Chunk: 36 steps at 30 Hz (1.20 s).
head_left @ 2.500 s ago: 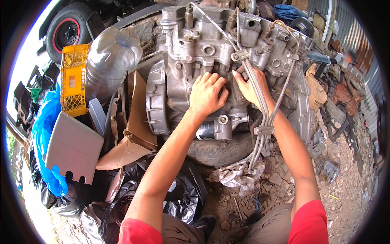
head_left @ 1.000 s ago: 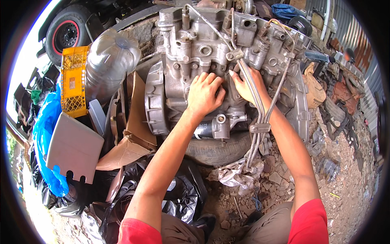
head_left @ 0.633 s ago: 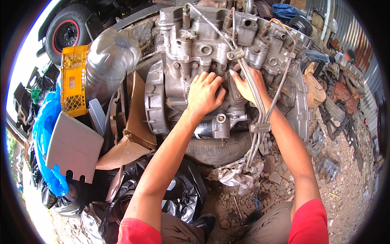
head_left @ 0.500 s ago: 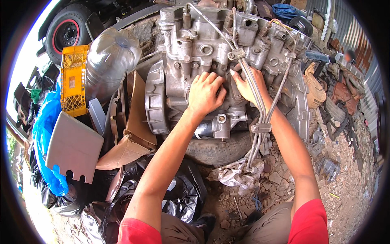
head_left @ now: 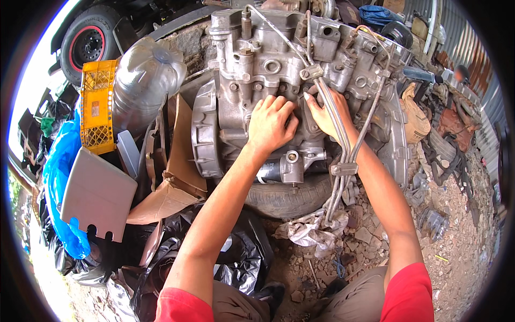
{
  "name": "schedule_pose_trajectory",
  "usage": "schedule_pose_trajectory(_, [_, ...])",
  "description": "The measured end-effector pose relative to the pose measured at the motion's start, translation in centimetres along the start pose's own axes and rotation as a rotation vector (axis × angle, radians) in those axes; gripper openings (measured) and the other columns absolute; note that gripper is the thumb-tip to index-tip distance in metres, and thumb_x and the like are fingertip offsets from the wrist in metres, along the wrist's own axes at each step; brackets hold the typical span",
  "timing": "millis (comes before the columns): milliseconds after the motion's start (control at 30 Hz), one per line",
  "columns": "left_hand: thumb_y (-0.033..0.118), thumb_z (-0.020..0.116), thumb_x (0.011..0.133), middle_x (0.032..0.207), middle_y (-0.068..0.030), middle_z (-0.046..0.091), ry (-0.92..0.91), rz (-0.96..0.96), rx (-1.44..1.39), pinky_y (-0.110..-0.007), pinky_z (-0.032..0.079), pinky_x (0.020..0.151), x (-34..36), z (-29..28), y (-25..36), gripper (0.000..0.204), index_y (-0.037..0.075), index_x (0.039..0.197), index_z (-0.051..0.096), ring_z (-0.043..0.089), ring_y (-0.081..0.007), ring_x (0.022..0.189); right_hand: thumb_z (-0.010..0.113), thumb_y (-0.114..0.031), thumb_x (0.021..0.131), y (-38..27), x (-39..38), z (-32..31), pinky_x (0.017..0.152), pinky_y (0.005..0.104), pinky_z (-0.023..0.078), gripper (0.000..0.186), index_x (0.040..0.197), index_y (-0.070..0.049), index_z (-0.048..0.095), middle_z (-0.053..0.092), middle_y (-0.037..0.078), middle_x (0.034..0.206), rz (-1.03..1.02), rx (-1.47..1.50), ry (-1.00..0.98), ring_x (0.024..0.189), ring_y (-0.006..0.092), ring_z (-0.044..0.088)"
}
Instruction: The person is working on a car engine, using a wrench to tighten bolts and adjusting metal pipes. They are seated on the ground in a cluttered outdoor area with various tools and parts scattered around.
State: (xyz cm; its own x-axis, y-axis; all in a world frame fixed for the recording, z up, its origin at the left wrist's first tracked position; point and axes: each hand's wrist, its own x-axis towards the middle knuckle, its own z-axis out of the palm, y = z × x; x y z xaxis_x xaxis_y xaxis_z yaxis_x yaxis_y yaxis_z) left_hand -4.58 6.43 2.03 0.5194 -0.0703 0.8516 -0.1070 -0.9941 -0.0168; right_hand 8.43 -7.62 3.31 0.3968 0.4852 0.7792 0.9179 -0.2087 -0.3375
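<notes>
A person works at an engine, left hand half-curled, right hand thumb-spread behind metal pipes, any grip hidden.

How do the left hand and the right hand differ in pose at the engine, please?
The left hand lies clear of the metal pipes, while the right hand is partly hidden behind them. The left hand shows its back, knuckles up; the right hand shows its thumb, pointing up and leftward. Both are bare and reach to the engine.
</notes>
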Motion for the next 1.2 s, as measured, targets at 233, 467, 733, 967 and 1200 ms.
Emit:
schedule_pose_trajectory(233, [0.016,0.065,0.072,0.083,-0.0069,0.057,-0.006,-0.001,0.002,-0.039,0.045,0.074,-0.03,0.01,-0.06,0.017,0.008,0.087,0.064,0.055,-0.0275,0.082,0.067,-0.023,0.089,0.30,0.18,0.07,0.073,0.0451,0.052,0.027,0.098,0.000,0.059,0.067,0.021,0.086,0.077,0.030,-0.065,0.085,0.0420,0.065])
schedule_pose_trajectory(467, [0.017,0.065,0.072,0.083,-0.0077,0.056,-0.005,0.000,0.007,-0.039,0.045,0.073,0.01,-0.04,0.07,0.017,0.007,0.086,0.063,0.055,-0.0280,0.082,0.067,-0.023,0.089,0.25,0.18,-0.06,0.074,0.0455,0.051,0.026,0.098,0.000,0.059,0.066,0.022,0.086,0.018,0.029,-0.045,0.085,0.0427,0.064])
schedule_pose_trajectory(733, [0.020,0.064,0.074,0.085,-0.0075,0.056,-0.030,-0.003,0.016,-0.039,0.043,0.076,-0.09,0.04,-0.07,0.019,0.008,0.088,0.064,0.054,-0.0264,0.085,0.066,-0.022,0.089,-0.02,0.17,-0.09,0.072,0.0457,0.051,0.025,0.102,-0.001,0.059,0.066,0.024,0.084,0.030,0.030,-0.050,0.083,0.0430,0.064])
schedule_pose_trajectory(967, [0.016,0.065,0.072,0.083,-0.0075,0.056,0.000,0.000,-0.004,-0.039,0.045,0.074,-0.03,0.08,0.00,0.017,0.008,0.087,0.064,0.054,-0.0280,0.083,0.068,-0.022,0.088,-0.56,0.12,-0.26,0.074,0.0452,0.051,0.025,0.101,-0.002,0.060,0.067,0.024,0.085,0.065,0.004,-0.036,0.085,0.0421,0.065])
schedule_pose_trajectory(1200, [0.021,0.065,0.074,0.085,-0.0072,0.056,-0.027,0.000,0.021,-0.038,0.044,0.076,-0.17,0.10,-0.15,0.019,0.008,0.088,0.064,0.054,-0.0262,0.085,0.069,-0.022,0.087,-0.68,0.15,-0.10,0.075,0.0455,0.051,0.026,0.099,-0.001,0.060,0.067,0.023,0.087,0.088,0.020,-0.030,0.086,0.0424,0.065])
